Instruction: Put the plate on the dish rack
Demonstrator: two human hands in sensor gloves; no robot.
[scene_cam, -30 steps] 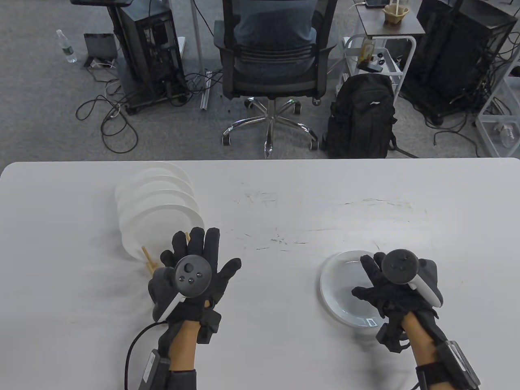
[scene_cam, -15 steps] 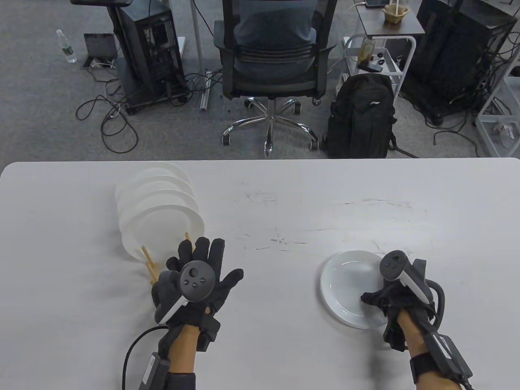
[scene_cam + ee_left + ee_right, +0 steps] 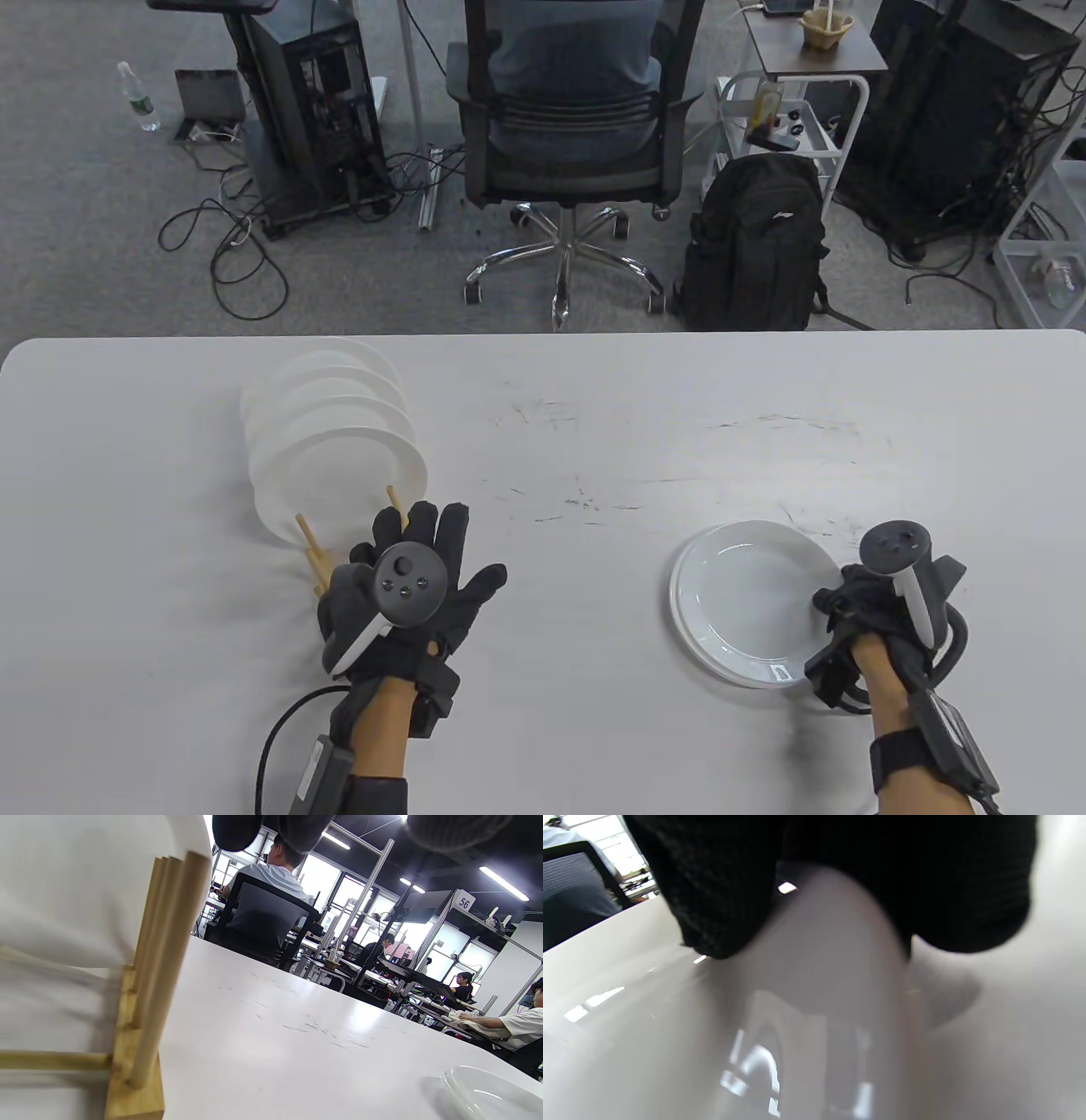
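Observation:
A white plate (image 3: 747, 598) lies on the table at the front right; it also shows in the left wrist view (image 3: 488, 1094). My right hand (image 3: 836, 607) grips its right rim, fingers curled around the edge. In the right wrist view the gloved fingers (image 3: 721, 899) press on the glossy plate (image 3: 755, 1027). The wooden dish rack (image 3: 310, 543) stands at the front left and holds several white plates (image 3: 331, 441) upright. My left hand (image 3: 424, 543) lies open, fingers spread, over the rack's near end. The rack's pegs (image 3: 165, 963) fill the left wrist view.
The white table (image 3: 594, 424) stretches between the rack and the plate. Beyond its far edge are an office chair (image 3: 564, 127), a black backpack (image 3: 755, 246) and computer towers on the floor.
My right hand has slid from over the plate's middle to its right rim and closed on the edge. My left hand has drawn back slightly at the rack's near end.

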